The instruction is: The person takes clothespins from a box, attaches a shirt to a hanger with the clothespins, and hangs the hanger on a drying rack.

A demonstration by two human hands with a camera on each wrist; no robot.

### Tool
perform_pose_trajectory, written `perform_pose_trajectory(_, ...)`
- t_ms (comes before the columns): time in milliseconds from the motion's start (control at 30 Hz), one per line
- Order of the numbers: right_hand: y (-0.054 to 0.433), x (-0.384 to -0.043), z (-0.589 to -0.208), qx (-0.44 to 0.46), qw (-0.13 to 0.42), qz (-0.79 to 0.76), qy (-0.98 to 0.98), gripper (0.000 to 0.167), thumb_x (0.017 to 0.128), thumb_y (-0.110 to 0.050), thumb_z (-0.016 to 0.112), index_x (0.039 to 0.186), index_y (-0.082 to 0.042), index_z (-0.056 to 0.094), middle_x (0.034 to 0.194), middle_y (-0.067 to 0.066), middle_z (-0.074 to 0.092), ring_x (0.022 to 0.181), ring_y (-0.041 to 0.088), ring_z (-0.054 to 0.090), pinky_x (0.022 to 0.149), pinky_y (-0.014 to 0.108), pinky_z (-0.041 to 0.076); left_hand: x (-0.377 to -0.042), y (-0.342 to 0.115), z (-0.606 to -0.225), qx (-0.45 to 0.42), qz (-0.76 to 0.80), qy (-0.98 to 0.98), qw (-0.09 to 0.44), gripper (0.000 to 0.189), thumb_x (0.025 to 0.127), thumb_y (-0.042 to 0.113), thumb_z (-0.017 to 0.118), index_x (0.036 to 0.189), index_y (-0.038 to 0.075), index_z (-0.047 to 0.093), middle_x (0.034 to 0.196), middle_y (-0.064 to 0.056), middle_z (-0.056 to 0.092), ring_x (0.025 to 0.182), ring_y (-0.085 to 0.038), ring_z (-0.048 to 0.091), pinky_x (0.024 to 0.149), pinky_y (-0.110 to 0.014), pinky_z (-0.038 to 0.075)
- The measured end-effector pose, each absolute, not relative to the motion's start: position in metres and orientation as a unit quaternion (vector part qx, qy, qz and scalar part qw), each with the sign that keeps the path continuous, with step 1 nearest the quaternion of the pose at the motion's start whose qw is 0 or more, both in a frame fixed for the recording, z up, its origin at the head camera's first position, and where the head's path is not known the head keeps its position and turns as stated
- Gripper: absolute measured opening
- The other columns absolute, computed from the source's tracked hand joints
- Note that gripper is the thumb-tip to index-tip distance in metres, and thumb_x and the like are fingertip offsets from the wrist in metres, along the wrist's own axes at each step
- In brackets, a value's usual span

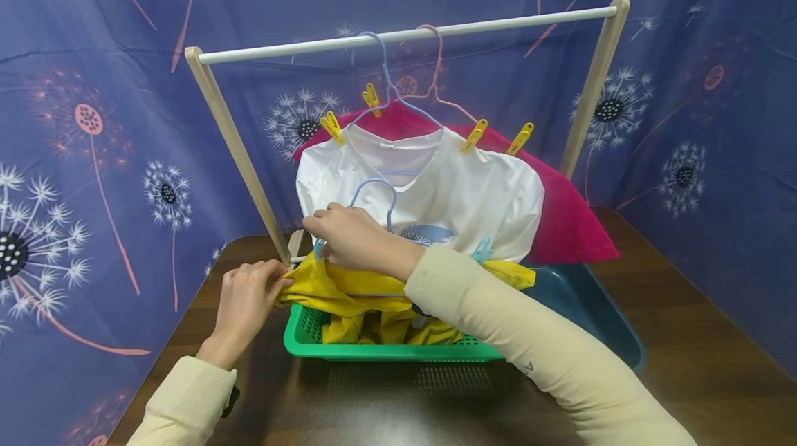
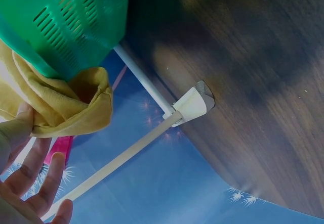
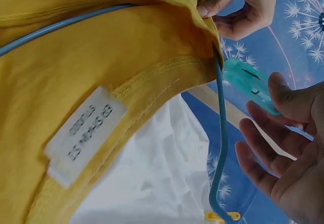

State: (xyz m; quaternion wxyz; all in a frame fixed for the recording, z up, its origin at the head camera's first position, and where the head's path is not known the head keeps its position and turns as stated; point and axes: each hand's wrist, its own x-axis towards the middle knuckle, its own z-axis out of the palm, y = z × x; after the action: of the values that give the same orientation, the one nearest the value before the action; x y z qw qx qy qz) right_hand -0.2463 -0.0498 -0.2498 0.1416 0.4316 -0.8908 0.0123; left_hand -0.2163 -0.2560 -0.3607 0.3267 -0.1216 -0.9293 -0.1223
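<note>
A yellow shirt (image 1: pixel 367 285) on a blue hanger (image 3: pixel 221 133) lies over the green basket (image 1: pixel 386 355). At the left, my left hand (image 1: pixel 245 297) pinches the edge of its sleeve between thumb and fingers. My right hand (image 1: pixel 358 238) holds a teal clothespin (image 3: pixel 250 85) between thumb and index finger, its tip right at the shirt's shoulder by the hanger wire. In the right wrist view the other fingers spread apart, and a white label (image 3: pixel 86 133) shows inside the collar. Another light blue clothespin (image 1: pixel 482 250) sits at the shirt's right shoulder.
Behind stands a rack with a white bar (image 1: pixel 280 50) and wooden posts (image 1: pixel 588 93). From it hang a white shirt (image 1: pixel 492 197) and a magenta garment (image 1: pixel 573 218), fastened with yellow clothespins (image 1: pixel 476 136). A dark blue tray (image 1: pixel 607 314) lies right of the basket on the wooden table (image 1: pixel 398 411).
</note>
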Motion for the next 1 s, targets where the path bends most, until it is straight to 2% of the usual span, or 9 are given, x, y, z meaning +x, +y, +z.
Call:
perform_pose_trajectory(167, -0.059, -0.251, -0.249, 0.435, 0.119, 0.018, -0.892, 0.023, 0.083, -0.021, 0.066, 0.104, -0.016, 0.058, 0.092, -0.004, 0.061, 0.084, 0.014, 0.057, 0.064, 0.025, 0.048, -0.216, -0.256, -0.361, -0.125, -0.122, -0.927, 0.333, 0.013, 0.074, 0.018, 0.074, 0.082, 0.013, 0.065, 0.069, -0.001, 0.063, 0.070, -0.025, 0.058, 0.070, -0.048, 0.037)
perform_pose_trajectory(400, -0.068, -0.255, -0.246, 0.431, 0.069, 0.028, -0.899, 0.014, 0.083, -0.017, 0.065, 0.094, -0.016, 0.057, 0.083, -0.005, 0.057, 0.076, 0.010, 0.056, 0.058, 0.022, 0.045, -0.216, -0.255, -0.361, -0.129, -0.128, -0.923, 0.338, 0.013, 0.073, 0.016, 0.075, 0.080, 0.012, 0.064, 0.071, -0.002, 0.066, 0.071, -0.026, 0.058, 0.074, -0.050, 0.038)
perform_pose_trajectory(533, -0.072, -0.258, -0.243, 0.425, 0.044, 0.019, -0.904, 0.013, 0.084, -0.016, 0.062, 0.095, -0.016, 0.057, 0.082, -0.006, 0.056, 0.076, 0.009, 0.054, 0.059, 0.023, 0.044, -0.217, -0.255, -0.362, -0.132, -0.128, -0.921, 0.344, 0.013, 0.073, 0.015, 0.075, 0.079, 0.013, 0.064, 0.071, -0.002, 0.066, 0.072, -0.026, 0.058, 0.077, -0.051, 0.038)
perform_pose_trajectory(633, -0.075, -0.259, -0.240, 0.420, 0.027, 0.010, -0.907, 0.016, 0.084, -0.015, 0.061, 0.100, -0.016, 0.059, 0.086, -0.006, 0.058, 0.077, 0.010, 0.054, 0.062, 0.024, 0.045, -0.218, -0.255, -0.363, -0.135, -0.128, -0.918, 0.351, 0.013, 0.071, 0.014, 0.076, 0.078, 0.012, 0.064, 0.071, -0.002, 0.066, 0.072, -0.026, 0.058, 0.078, -0.051, 0.039)
perform_pose_trajectory(833, -0.084, -0.258, -0.235, 0.407, -0.004, -0.017, -0.913, 0.028, 0.086, -0.018, 0.059, 0.114, -0.017, 0.058, 0.104, -0.005, 0.063, 0.087, 0.010, 0.058, 0.072, 0.027, 0.049, -0.218, -0.256, -0.364, -0.144, -0.130, -0.913, 0.359, 0.013, 0.071, 0.012, 0.076, 0.078, 0.011, 0.065, 0.070, -0.003, 0.065, 0.074, -0.026, 0.059, 0.080, -0.051, 0.039)
perform_pose_trajectory(1000, -0.091, -0.257, -0.234, 0.406, -0.015, -0.041, -0.913, 0.023, 0.086, -0.020, 0.060, 0.110, -0.017, 0.058, 0.100, -0.006, 0.061, 0.087, 0.009, 0.058, 0.071, 0.028, 0.050, -0.218, -0.256, -0.365, -0.148, -0.136, -0.910, 0.363, 0.012, 0.071, 0.009, 0.076, 0.077, 0.010, 0.066, 0.070, -0.003, 0.065, 0.074, -0.026, 0.059, 0.082, -0.051, 0.039)
